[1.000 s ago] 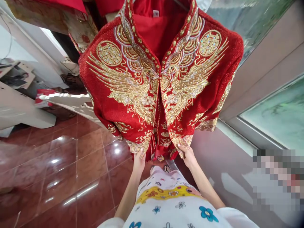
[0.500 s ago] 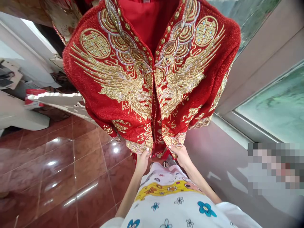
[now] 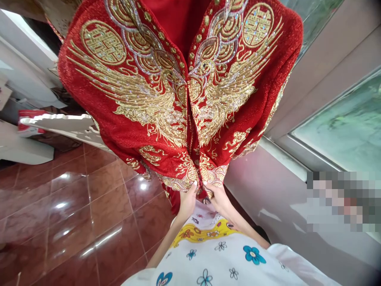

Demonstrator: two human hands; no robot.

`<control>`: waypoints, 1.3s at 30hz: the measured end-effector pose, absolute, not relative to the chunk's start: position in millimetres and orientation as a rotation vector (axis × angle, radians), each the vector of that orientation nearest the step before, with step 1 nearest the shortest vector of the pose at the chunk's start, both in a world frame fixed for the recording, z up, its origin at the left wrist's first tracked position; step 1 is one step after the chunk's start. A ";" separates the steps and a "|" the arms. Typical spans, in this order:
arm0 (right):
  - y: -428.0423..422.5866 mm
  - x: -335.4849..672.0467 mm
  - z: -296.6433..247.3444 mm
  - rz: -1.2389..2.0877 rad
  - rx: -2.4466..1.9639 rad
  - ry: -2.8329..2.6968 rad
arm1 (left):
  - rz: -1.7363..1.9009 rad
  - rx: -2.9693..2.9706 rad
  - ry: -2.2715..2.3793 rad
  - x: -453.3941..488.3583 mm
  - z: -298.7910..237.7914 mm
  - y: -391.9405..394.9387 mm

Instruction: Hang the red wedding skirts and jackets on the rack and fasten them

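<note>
A red jacket (image 3: 119, 131) with gold bird embroidery and round gold emblems hangs in front of me, its collar cut off by the top of the view. My left hand (image 3: 188, 200) pinches the hem of the left front panel, thumb on top. On the other panel's hem, my right hand (image 3: 218, 198) grips in the same way. Only a narrow gap, with a zipper-like row (image 3: 191, 131) in it, parts the two front edges. Most of my fingers are hidden under the cloth.
Shiny red-brown tiles (image 3: 110, 222) cover the floor at left. A white carved panel (image 3: 65, 122) juts out behind the jacket's left sleeve. At right stands a wall with a framed green glass pane (image 3: 345, 123). A blurred-out patch (image 3: 339, 202) lies at lower right.
My hands have come closer together, drawing the lower front edges of the jacket nearer each other. The jacket appears larger and slightly farther left and higher in view.
</note>
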State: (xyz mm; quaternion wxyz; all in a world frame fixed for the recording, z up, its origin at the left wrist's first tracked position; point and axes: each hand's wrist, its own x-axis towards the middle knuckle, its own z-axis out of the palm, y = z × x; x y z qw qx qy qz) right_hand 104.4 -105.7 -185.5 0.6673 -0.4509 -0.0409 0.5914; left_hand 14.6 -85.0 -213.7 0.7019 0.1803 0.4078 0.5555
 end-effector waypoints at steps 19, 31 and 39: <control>-107.1 99.3 -185.6 1.360 -1.081 -0.051 | 1.304 0.473 0.916 18.3 -213.7 -87.0; -108.0 99.4 -182.1 1.350 -1.100 -0.113 | 1.299 0.452 0.890 18.1 -213.2 -86.0; -105.1 97.2 -181.4 1.355 -1.086 -0.047 | 1.317 0.576 0.959 15.4 -224.2 -87.1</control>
